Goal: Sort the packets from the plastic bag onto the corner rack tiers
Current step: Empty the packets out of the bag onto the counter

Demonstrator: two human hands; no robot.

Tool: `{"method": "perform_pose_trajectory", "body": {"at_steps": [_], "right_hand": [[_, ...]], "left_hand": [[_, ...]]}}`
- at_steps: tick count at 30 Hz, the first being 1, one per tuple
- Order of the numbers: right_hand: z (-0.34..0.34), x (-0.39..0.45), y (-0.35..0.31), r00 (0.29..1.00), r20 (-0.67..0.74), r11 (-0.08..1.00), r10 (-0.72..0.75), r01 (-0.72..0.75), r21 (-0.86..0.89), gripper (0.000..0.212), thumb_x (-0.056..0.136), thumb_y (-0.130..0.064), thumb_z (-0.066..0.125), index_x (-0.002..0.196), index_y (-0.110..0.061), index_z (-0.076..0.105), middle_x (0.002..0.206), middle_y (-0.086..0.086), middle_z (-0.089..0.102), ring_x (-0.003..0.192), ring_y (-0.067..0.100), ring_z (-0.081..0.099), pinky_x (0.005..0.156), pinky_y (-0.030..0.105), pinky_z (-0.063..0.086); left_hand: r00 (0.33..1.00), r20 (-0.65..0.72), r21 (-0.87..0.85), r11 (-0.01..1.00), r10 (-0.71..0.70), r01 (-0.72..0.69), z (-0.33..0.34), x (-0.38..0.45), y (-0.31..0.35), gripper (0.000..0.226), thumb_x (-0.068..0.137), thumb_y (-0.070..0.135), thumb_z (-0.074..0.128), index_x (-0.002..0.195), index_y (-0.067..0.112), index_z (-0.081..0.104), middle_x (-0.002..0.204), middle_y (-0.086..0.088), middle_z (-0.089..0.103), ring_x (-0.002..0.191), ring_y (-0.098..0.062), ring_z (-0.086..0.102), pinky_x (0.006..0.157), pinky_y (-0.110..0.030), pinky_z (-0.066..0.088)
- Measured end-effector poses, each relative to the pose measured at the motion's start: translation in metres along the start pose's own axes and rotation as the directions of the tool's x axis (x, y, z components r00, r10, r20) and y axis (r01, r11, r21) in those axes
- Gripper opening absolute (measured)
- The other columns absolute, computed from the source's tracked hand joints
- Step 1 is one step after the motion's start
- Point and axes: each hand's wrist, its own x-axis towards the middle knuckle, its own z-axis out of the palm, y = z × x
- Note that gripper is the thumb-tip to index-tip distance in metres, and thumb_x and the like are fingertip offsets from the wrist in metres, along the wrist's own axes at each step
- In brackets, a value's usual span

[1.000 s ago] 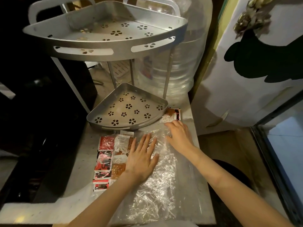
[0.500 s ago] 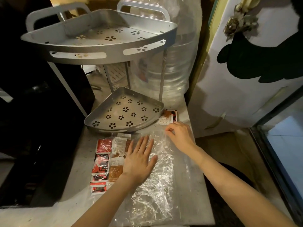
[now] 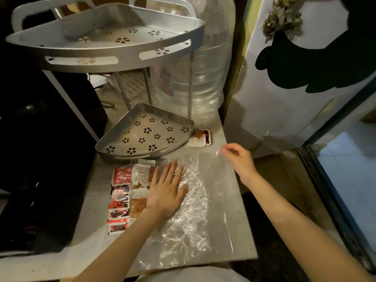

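Note:
A clear plastic bag (image 3: 195, 216) lies flat on the grey counter. My left hand (image 3: 165, 192) presses flat on its left part, fingers spread. My right hand (image 3: 237, 159) pinches the bag's far right corner and lifts it slightly. Several red, white and brown packets (image 3: 127, 192) lie in the bag's left side, beside my left hand. Two more packets (image 3: 200, 137) lie loose by the rack's right foot. The silver corner rack has a lower tier (image 3: 146, 133) and an upper tier (image 3: 105, 37), both bare, with flower-shaped holes.
A large clear water bottle (image 3: 203, 78) stands behind the rack. A white panel with a black shape (image 3: 305, 58) rises on the right. The counter (image 3: 232, 231) ends just right of the bag; a dark drop lies to the left.
My right hand has slid right along the bag's far edge and pinched up its corner. My left hand stays flat on the bag.

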Motion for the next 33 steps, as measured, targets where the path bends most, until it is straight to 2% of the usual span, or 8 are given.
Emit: {"method": "perform_pose_trajectory", "body": {"at_steps": [6, 9, 12, 14, 19, 23, 28, 33], "right_hand": [[-0.014, -0.010, 0.003, 0.982, -0.005, 0.977, 0.187, -0.185, 0.102, 0.014, 0.091, -0.012, 0.053, 0.085, -0.022, 0.061, 0.082, 0.000, 0.059, 0.076, 0.014, 0.055, 0.073, 0.030, 0.048], [-0.015, -0.017, 0.006, 0.973, -0.005, 0.940, 0.231, -0.222, 0.258, 0.011, 0.091, -0.012, 0.052, 0.084, -0.017, 0.059, 0.074, 0.005, 0.057, 0.066, 0.015, 0.054, 0.062, 0.026, 0.045], [-0.013, -0.020, 0.005, 0.962, 0.006, 0.912, 0.273, -0.261, 0.315, 0.011, 0.092, -0.010, 0.050, 0.087, -0.015, 0.058, 0.077, 0.006, 0.060, 0.067, 0.017, 0.057, 0.062, 0.027, 0.047], [-0.012, -0.024, 0.006, 0.954, 0.018, 0.885, 0.300, -0.285, 0.368, 0.011, 0.093, -0.008, 0.047, 0.096, -0.011, 0.057, 0.080, 0.008, 0.062, 0.070, 0.019, 0.059, 0.065, 0.028, 0.048], [-0.003, -0.047, 0.001, 0.961, 0.010, 0.877, 0.275, -0.255, 0.408, 0.026, 0.092, -0.020, 0.049, 0.118, -0.015, 0.049, 0.096, 0.008, 0.062, 0.080, 0.020, 0.061, 0.069, 0.027, 0.046], [0.024, -0.088, 0.004, 0.993, -0.048, 0.978, 0.107, -0.114, -0.174, 0.076, 0.077, -0.038, 0.069, 0.137, -0.021, 0.027, 0.107, -0.003, 0.052, 0.097, 0.014, 0.054, 0.075, 0.021, 0.042], [0.040, -0.110, 0.019, 0.985, -0.119, 0.818, 0.125, -0.170, -0.549, 0.024, 0.086, -0.034, 0.058, 0.099, -0.014, 0.057, 0.092, 0.004, 0.066, 0.086, 0.022, 0.063, 0.070, 0.028, 0.047], [0.025, -0.113, 0.021, 0.991, -0.087, 0.933, 0.097, -0.121, -0.339, 0.017, 0.088, -0.017, 0.059, 0.074, -0.009, 0.065, 0.065, 0.000, 0.065, 0.057, 0.008, 0.062, 0.056, 0.013, 0.048]], "left_hand": [[1.000, -0.029, -0.016, 1.000, 0.008, -0.008, -0.005, -0.003, 0.002, 0.061, 0.089, 0.056, 0.002, 0.143, 0.030, -0.010, 0.151, -0.001, -0.018, 0.140, -0.019, -0.017, 0.110, -0.040, -0.021], [0.985, -0.094, -0.007, 0.989, 0.146, -0.148, -0.011, -0.009, 0.003, 0.053, 0.095, 0.044, 0.015, 0.140, 0.023, 0.031, 0.151, -0.006, 0.025, 0.140, -0.025, 0.020, 0.114, -0.043, 0.000], [0.958, -0.172, -0.157, 0.954, 0.228, -0.255, -0.018, -0.018, 0.006, 0.051, 0.096, 0.039, 0.018, 0.120, 0.016, 0.057, 0.126, -0.004, 0.061, 0.121, -0.021, 0.053, 0.106, -0.037, 0.023], [0.968, -0.169, -0.302, 0.925, 0.188, -0.232, -0.026, -0.031, 0.024, 0.054, 0.095, 0.045, 0.017, 0.128, 0.019, 0.051, 0.134, 0.004, 0.052, 0.126, -0.013, 0.045, 0.108, -0.030, 0.025], [0.978, 0.032, -0.339, 0.922, 0.208, -0.185, -0.012, -0.066, 0.065, 0.066, 0.086, 0.057, -0.004, 0.143, 0.025, -0.006, 0.148, 0.013, -0.015, 0.139, -0.004, -0.017, 0.113, -0.025, -0.013], [0.975, 0.052, -0.301, 0.934, 0.215, -0.190, 0.002, -0.068, 0.066, 0.070, 0.082, 0.060, -0.009, 0.143, 0.027, -0.011, 0.150, 0.010, -0.021, 0.139, -0.007, -0.022, 0.112, -0.030, -0.016], [0.967, 0.078, -0.270, 0.939, 0.243, -0.214, 0.012, -0.069, 0.064, 0.066, 0.084, 0.058, -0.012, 0.144, 0.030, -0.009, 0.155, 0.005, -0.012, 0.139, -0.008, -0.022, 0.115, -0.041, -0.008], [0.972, 0.086, -0.312, 0.933, 0.218, -0.182, 0.017, -0.069, 0.060, 0.069, 0.078, 0.058, -0.024, 0.141, 0.032, -0.012, 0.155, 0.007, -0.010, 0.140, -0.006, -0.018, 0.116, -0.041, -0.008]]}}
